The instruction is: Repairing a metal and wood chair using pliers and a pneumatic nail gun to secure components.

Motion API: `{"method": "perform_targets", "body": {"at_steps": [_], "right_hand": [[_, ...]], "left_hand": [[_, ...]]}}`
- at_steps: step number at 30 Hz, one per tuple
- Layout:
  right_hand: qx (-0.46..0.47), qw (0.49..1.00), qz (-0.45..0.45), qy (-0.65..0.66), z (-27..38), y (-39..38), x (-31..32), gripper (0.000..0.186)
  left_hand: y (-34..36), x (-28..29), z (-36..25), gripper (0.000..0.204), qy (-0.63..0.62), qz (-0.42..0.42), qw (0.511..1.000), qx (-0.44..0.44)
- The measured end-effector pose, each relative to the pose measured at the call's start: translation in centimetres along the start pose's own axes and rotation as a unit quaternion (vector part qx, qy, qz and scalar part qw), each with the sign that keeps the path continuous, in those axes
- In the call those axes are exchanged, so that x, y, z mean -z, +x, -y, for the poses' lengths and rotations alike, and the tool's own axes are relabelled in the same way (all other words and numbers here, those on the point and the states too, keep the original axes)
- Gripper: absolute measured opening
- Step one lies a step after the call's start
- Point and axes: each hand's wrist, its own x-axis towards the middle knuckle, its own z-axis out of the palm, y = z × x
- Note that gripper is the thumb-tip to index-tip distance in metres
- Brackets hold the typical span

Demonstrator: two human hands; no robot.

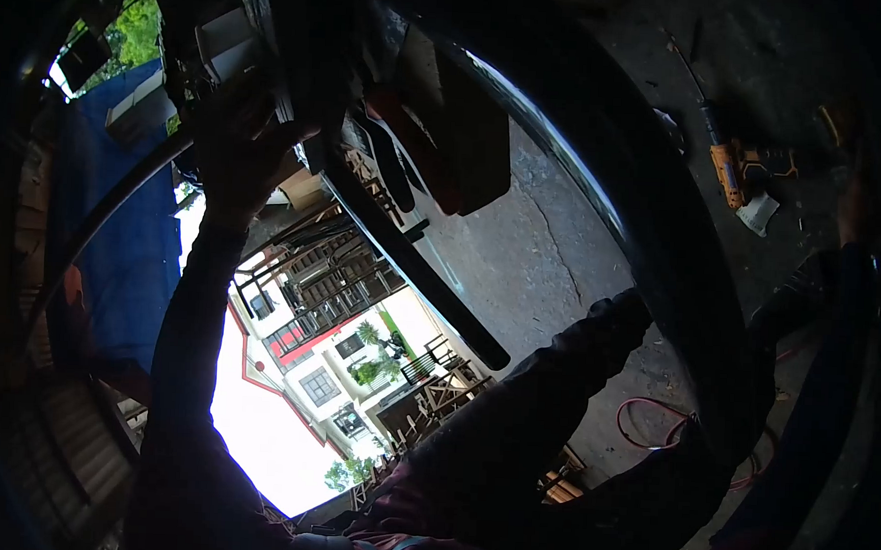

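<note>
My left hand [237,163] is raised at the upper left, in deep shadow among dark parts. Its thumb reaches to the right, and the fingers appear bent around something I cannot make out. Close to it hang a red-edged dark piece [414,141] and a long dark bar [416,264] slanting down to the right. At the far right, my right hand [853,209] is low near the floor, its fingers lost in the dark beside a yellowish object [837,125]. A yellow and black power drill [728,175] with a long thin bit lies left of that hand.
A broad, dark curved panel [661,177] arcs between my two arms. On the concrete floor [541,220] are a pale scrap [758,212] by the drill and a reddish hose [640,436] near my legs. A blue sheet [118,231] hangs at the left.
</note>
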Motion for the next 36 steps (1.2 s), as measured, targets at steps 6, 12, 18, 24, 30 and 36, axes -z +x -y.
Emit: {"method": "perform_targets", "body": {"at_steps": [6,12,18,24,30,36], "right_hand": [[0.0,0.997,0.062,0.041,-6.6,1.5,2.2,0.068],[-0.163,0.895,0.12,0.397,1.7,0.9,21.4,0.043],[-0.14,0.824,-0.096,0.541,13.3,0.8,49.5,0.028],[0.05,0.892,-0.082,0.442,22.0,-2.9,58.0,0.03],[0.053,0.892,0.003,0.449,32.8,-3.9,59.2,0.036],[-0.004,0.964,0.058,0.258,43.0,3.4,60.3,0.086]], "left_hand": [[0.9,-0.9,1.7,0.073,0.141,-0.021,0.983,-0.116],[1.4,-2.5,0.3,0.062,0.102,-0.039,0.988,-0.106],[0.2,-3.4,2.4,0.068,0.0,-0.067,0.994,-0.082],[0.7,-6.2,1.5,0.074,-0.028,-0.169,0.977,-0.123],[0.6,-5.1,2.2,0.08,-0.016,-0.157,0.983,-0.092],[0.7,-3.9,4.6,0.078,0.025,-0.107,0.979,-0.171]]}}
